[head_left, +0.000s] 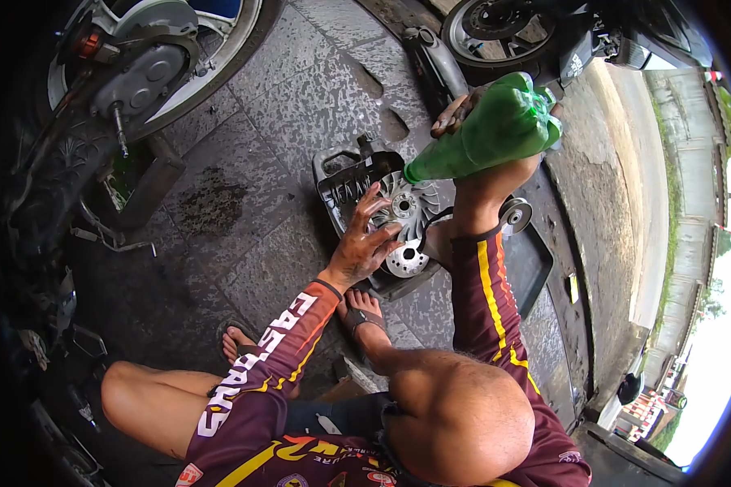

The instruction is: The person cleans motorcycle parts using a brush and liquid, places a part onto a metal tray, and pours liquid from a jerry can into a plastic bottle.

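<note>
My right hand [505,177] is wrapped round a green plastic bottle [495,126], which is tipped with its neck down and its base toward me. The bottle's mouth touches or nearly touches the edge of a metal finned pulley [418,213] with curved blades. My left hand [364,243] grips this pulley, with the fingers bent over its near-left side. Below the pulley sits a shiny disc with holes [406,261]. Both parts are over a dark, grimy plastic pan [330,188] with other dark parts inside. Whether liquid comes out of the bottle cannot be seen.
A scooter's engine side and wheel [142,77] stand at upper left. Another motorcycle wheel [499,28] and an exhaust [434,65] are at the top. A grinder-like disc [516,216] and a black tray [536,264] lie to the right. An oily stain [211,201] marks the tiles.
</note>
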The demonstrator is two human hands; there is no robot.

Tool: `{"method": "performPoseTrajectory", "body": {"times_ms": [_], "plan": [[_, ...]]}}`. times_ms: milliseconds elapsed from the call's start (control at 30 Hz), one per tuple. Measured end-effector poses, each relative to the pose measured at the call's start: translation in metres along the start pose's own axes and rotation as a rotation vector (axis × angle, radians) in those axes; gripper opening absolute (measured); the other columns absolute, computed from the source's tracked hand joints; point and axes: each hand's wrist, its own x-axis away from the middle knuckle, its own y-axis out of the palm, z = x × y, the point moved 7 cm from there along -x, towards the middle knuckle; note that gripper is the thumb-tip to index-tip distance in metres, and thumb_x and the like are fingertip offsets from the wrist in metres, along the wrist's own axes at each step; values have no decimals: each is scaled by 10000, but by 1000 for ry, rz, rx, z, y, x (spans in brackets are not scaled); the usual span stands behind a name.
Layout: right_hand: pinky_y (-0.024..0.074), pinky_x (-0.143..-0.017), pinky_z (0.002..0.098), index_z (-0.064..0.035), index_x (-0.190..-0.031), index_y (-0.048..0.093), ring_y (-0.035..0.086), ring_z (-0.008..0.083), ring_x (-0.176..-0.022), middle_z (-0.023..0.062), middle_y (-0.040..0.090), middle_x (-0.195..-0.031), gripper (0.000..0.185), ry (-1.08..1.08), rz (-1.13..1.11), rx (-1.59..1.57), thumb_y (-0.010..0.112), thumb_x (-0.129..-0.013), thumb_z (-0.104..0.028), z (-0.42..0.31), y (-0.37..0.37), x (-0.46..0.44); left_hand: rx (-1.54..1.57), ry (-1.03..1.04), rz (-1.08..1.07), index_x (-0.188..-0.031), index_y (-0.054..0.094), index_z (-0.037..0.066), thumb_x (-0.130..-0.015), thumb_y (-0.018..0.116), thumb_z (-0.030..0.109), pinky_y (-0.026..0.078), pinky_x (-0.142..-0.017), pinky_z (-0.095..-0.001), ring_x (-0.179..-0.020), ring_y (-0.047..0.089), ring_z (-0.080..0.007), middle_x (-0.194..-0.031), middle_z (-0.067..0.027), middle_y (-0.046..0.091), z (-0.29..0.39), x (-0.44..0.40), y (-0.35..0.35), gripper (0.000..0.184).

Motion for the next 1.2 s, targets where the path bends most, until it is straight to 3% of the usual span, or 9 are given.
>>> {"method": "performPoseTrajectory", "body": {"times_ms": [533,800,967,1033,1100,1133,1200], "plan": [[477,-515,368,-19,-913,482,508,248,-563,124,484,-687,570,47,30,102,433,-909,-587,7,-12,19,161,-132,108,-1064,685,120,-740,839,109,321,-1165,-506,-1458,303,-393,-1371,-134,460,-11,-19,6,360],[459,-498,355,-32,-880,462,486,237,-548,113,461,-664,584,61,177,126,446,-891,-615,1,-37,25,189,-173,132,-1065,680,109,-729,846,119,325,-1158,-498,-1452,317,-394,-1378,-130,459,-16,-20,7,375],[455,-496,346,-46,-841,451,472,230,-537,103,446,-648,596,160,335,-101,460,-883,-640,11,-71,30,74,-41,99,-1059,673,136,-710,853,80,324,-1173,-523,-1464,283,-419,-1374,-122,439,-15,-23,9,397],[460,-496,345,-46,-833,445,475,236,-533,100,441,-644,633,276,334,-566,463,-880,-676,10,-52,31,49,-40,110,-1059,671,139,-707,851,66,325,-1175,-527,-1467,276,-419,-1368,-121,440,-17,-24,8,402],[463,-497,344,-46,-829,443,476,239,-531,99,438,-642,651,330,330,-798,465,-879,-695,13,-50,34,13,-37,143,-1062,668,141,-700,843,25,319,-1183,-534,-1470,269,-416,-1360,-115,439,-17,-26,6,418],[437,-731,343,-17,-948,463,487,241,-759,98,472,-823,634,306,139,-771,535,-908,-645,10,-50,35,16,-37,143,-1062,668,141,-700,843,25,319,-1183,-534,-1470,269,-416,-1360,-115,439,-18,-27,7,418],[411,-966,343,12,-1067,483,498,243,-987,97,506,-1005,634,281,-52,-739,606,-936,-596,7,-45,35,6,-53,145,-1064,668,145,-701,842,27,313,-1186,-534,-1469,270,-415,-1359,-112,437,-20,-28,7,419]]}}
